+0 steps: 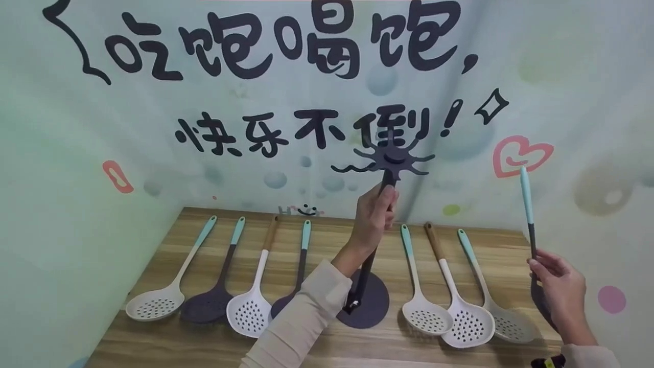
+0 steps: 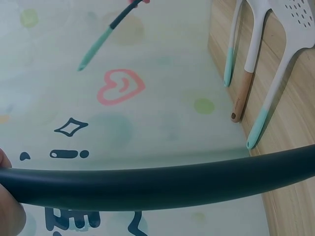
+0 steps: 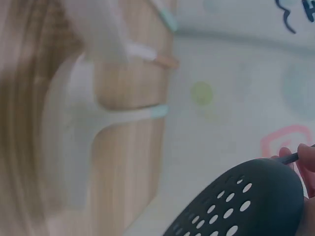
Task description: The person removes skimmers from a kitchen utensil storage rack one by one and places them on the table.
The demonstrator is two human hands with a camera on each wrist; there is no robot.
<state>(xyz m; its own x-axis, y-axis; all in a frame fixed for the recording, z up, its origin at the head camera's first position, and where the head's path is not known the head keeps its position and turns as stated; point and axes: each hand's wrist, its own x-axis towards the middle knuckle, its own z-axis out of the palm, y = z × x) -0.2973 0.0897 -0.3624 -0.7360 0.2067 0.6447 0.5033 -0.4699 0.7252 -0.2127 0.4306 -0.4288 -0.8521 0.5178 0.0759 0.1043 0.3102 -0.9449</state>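
Note:
My left hand (image 1: 375,214) grips the pole (image 2: 157,189) of a dark utensil stand just below its crown of curved hooks (image 1: 394,157). Its round base (image 1: 375,306) shows over the wooden table, partly behind the left sleeve. At the far right, my right hand (image 1: 559,286) pinches the dark shaft of a skimmer between thumb and fingers. This skimmer has a mint handle (image 1: 527,197) pointing up and a dark perforated head (image 3: 256,196) hanging low. In the head view, the hand and wrist hide part of that head.
Several skimmers lie on the wooden table (image 1: 204,347) with handles toward the wall. Left of the stand are a cream one (image 1: 156,305), a dark one (image 1: 207,306) and a white one (image 1: 249,312). More, including a white one (image 1: 469,324), lie right of it. A printed curtain (image 1: 306,92) hangs behind.

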